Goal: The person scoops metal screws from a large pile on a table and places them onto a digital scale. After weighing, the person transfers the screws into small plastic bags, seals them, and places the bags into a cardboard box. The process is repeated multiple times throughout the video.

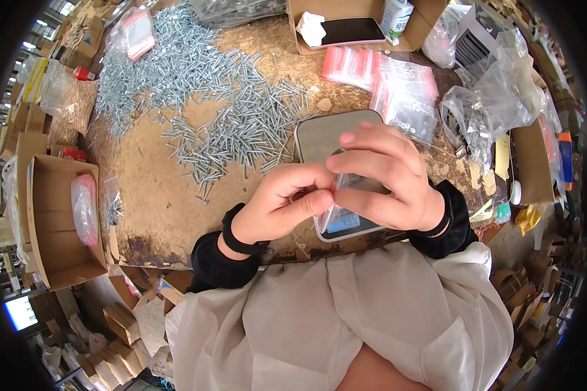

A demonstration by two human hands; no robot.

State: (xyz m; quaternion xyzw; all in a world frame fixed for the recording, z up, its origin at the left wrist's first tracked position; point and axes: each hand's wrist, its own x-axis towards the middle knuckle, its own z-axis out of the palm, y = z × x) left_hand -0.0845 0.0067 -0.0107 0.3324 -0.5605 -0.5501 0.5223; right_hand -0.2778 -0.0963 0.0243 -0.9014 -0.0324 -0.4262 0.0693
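Between thumb and forefinger, my left hand (277, 203) pinches a small clear zip bag (329, 216) with a reddish edge. My right hand (392, 179) meets it from the other side, thumb and forefinger at the bag's edge and the other fingers spread above. Much of the bag is hidden by the fingers, and its contents cannot be made out. Both hands are over a grey digital scale (319, 133) with a lit display, largely covered by them. Beyond my left hand lies a wide heap of silver screws (241, 130).
Flat zip bags with red edges (407, 88) lie beyond the scale. A cardboard box (404, 44) behind them holds a phone (352, 30) and a bottle (396, 18). Crumpled plastic bags (502, 91) crowd the right. An open carton (62, 241) stands left of the worn wooden table (153, 215).
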